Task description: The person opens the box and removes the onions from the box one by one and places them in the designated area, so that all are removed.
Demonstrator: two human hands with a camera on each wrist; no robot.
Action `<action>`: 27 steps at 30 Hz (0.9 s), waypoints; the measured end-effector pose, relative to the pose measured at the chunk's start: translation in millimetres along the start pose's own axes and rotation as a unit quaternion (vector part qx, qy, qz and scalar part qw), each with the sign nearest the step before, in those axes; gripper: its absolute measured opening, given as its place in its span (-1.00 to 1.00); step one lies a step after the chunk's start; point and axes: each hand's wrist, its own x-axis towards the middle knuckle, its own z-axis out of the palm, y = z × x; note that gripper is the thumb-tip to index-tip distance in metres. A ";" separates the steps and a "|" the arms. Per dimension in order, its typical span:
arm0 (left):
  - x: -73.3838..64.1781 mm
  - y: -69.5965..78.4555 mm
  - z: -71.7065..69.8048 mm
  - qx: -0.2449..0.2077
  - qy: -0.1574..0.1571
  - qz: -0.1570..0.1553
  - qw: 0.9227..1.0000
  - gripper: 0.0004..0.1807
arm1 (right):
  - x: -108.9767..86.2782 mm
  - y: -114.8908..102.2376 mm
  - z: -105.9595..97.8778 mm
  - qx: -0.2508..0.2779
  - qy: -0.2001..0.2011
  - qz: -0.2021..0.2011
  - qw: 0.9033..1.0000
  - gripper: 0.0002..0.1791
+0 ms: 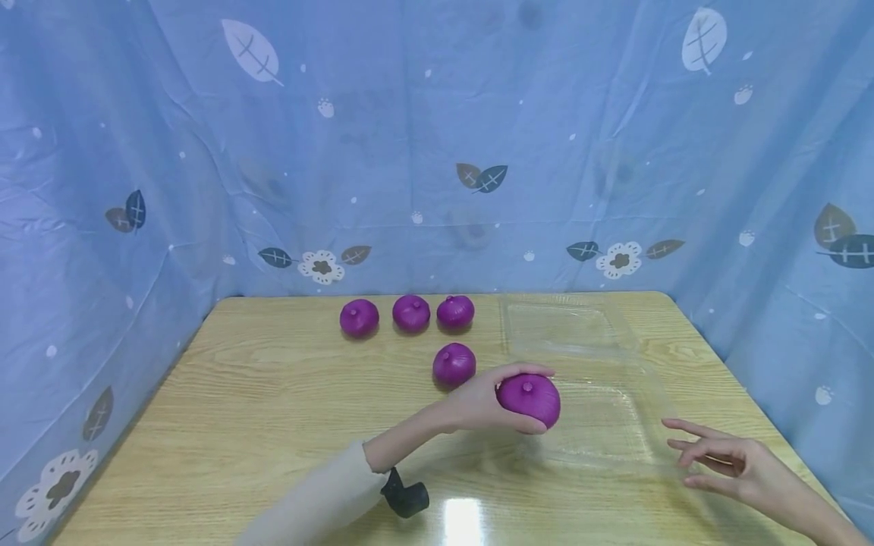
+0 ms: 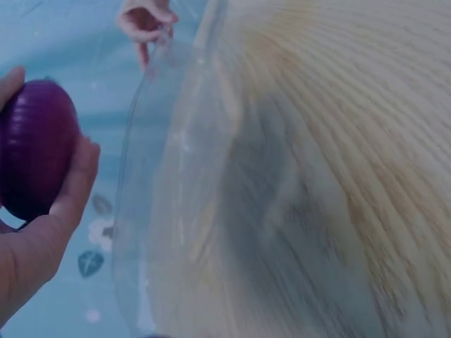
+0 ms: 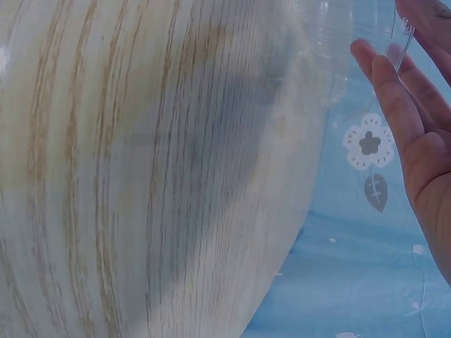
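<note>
My left hand point(image 1: 492, 398) grips a purple onion point(image 1: 529, 400) between thumb and fingers, over the left side of an open clear plastic box point(image 1: 635, 447). In the left wrist view the same onion point(image 2: 36, 144) is at the left edge, above the level of the box wall point(image 2: 151, 211). My right hand point(image 1: 737, 466) is at the box's near right corner, its fingers loosely bent and apart from the thumb. The right wrist view shows the clear corner point(image 3: 403, 49) lying between the fingers and thumb of that hand point(image 3: 423, 141).
Three purple onions, the left one point(image 1: 359, 318), the middle one point(image 1: 411, 313) and the right one point(image 1: 455, 312), line the table's back. Another onion point(image 1: 454, 365) sits nearer, behind my left wrist. The box's other half point(image 1: 505, 322) lies at the back. A blue curtain point(image 1: 410, 136) surrounds the table point(image 1: 239, 394).
</note>
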 end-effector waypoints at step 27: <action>-84.7 -20.4 -88.9 0.022 0.146 -0.040 0.988 -0.40 | -2.5 3.5 0.7 0.016 -0.001 -0.023 1.000 -0.56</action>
